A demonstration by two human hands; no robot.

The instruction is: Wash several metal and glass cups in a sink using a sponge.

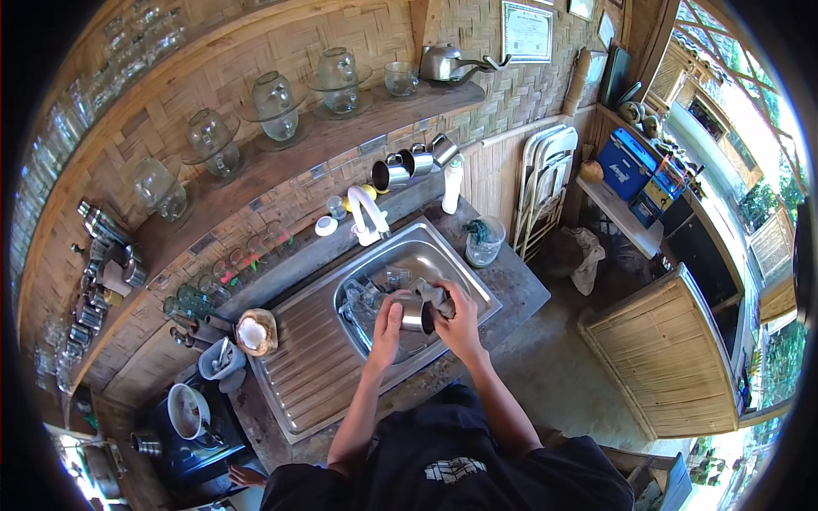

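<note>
Over the stainless steel sink (418, 255), my left hand (387, 329) holds a shiny metal cup (415, 313) by its side. My right hand (459, 319) grips a grey-green cloth or scouring pad (434, 295), pressed against the cup's rim. Beneath my hands several clear glasses (361, 297) lie in the basin. A white tap (367, 217) stands behind the sink, beside a round white dish (326, 225). To the right of the basin a clear plastic tub (484, 246) holds a dark green scrubber (474, 230).
The ribbed drainboard (319, 377) lies left of the basin, with an opened coconut (256, 332) at its corner. Metal mugs (418, 161) and a white bottle (452, 185) stand behind. Another person's hand (246, 476) is near the stove, where a white pot (188, 411) sits.
</note>
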